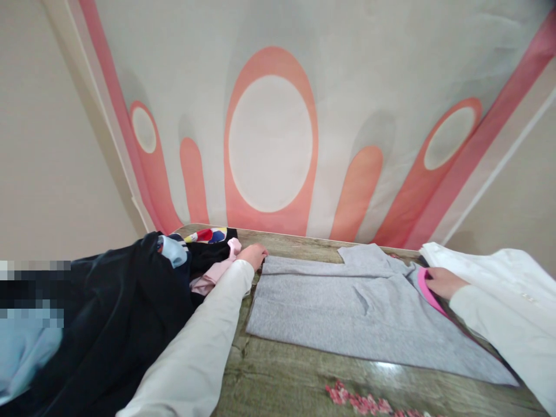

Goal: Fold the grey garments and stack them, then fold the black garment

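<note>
A light grey T-shirt (330, 307) with a bright pink neckband (428, 292) lies flat on the wood-patterned table, its far side folded inward and a sleeve sticking out at the back. At its far left corner, my left hand (254, 255) is closed on the hem; the fingertips are partly hidden. On the other end, my right hand (445, 282) is closed at the pink neckband, with its fingers bent over the edge. Both of my forearms are in pale sleeves.
Left of the shirt is a heap of black clothing (130, 313), with a pink garment (212, 277) and light blue pieces among it. A white garment (499, 278) lies at the right. Pink printed flowers (356, 399) mark the tabletop (278, 376). A patterned wall covering (343, 75) rises behind.
</note>
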`<control>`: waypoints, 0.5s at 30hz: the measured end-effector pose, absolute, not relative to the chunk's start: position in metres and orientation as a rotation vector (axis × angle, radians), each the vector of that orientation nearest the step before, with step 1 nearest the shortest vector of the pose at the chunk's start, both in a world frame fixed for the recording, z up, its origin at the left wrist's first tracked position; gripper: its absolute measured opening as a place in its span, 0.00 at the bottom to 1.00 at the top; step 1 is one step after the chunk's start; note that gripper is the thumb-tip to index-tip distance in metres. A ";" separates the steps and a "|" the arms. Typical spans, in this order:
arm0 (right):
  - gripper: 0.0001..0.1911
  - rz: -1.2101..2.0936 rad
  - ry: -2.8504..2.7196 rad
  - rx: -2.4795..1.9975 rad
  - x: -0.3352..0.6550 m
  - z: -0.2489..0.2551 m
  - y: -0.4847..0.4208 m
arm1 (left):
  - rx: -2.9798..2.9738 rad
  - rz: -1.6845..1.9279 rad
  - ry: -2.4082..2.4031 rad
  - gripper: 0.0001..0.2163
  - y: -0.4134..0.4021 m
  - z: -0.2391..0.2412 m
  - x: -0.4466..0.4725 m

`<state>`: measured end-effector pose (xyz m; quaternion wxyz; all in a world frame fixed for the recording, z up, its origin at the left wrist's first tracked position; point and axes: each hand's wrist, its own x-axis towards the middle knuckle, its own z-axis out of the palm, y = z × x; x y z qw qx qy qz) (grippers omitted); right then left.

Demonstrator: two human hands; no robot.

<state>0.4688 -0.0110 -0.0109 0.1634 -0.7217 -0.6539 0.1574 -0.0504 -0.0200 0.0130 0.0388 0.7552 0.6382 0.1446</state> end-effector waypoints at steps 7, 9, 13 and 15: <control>0.09 0.618 -2.039 -1.893 0.466 -0.002 -0.004 | 2.317 0.558 1.824 0.12 -0.022 0.008 -0.048; 0.09 0.640 -2.041 -1.877 0.463 0.002 -0.003 | 2.314 0.551 1.807 0.12 -0.022 0.007 -0.047; 0.12 0.580 -2.024 -1.892 0.463 0.005 -0.003 | 2.300 0.545 1.826 0.07 -0.023 0.007 -0.047; 0.14 0.529 -1.996 -1.895 0.464 0.005 -0.002 | 2.286 0.563 1.838 0.06 -0.023 0.008 -0.047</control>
